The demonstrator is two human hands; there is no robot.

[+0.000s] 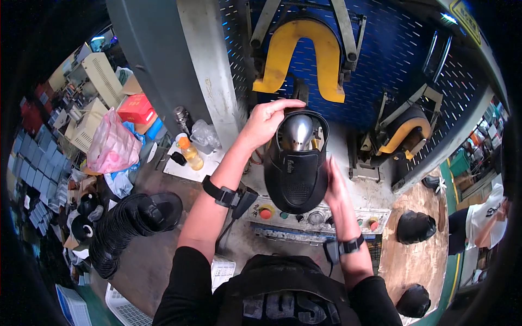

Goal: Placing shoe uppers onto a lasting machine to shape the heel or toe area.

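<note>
A black shoe upper sits in front of me at the machine, toe pointing toward me. Inside its opening shows a shiny metal form. My left hand grips the far left rim near the heel, its fingers reaching over the back edge. Against the upper's right side presses my right hand, with its fingertips partly hidden by the upper. Just beyond the heel hangs a yellow U-shaped clamp pad, apart from the upper.
Below the upper is a control panel with buttons and a gauge. A second yellow clamp stands at right. Black uppers lie on the wooden board. At left are a curved stack of black uppers and an orange-capped bottle.
</note>
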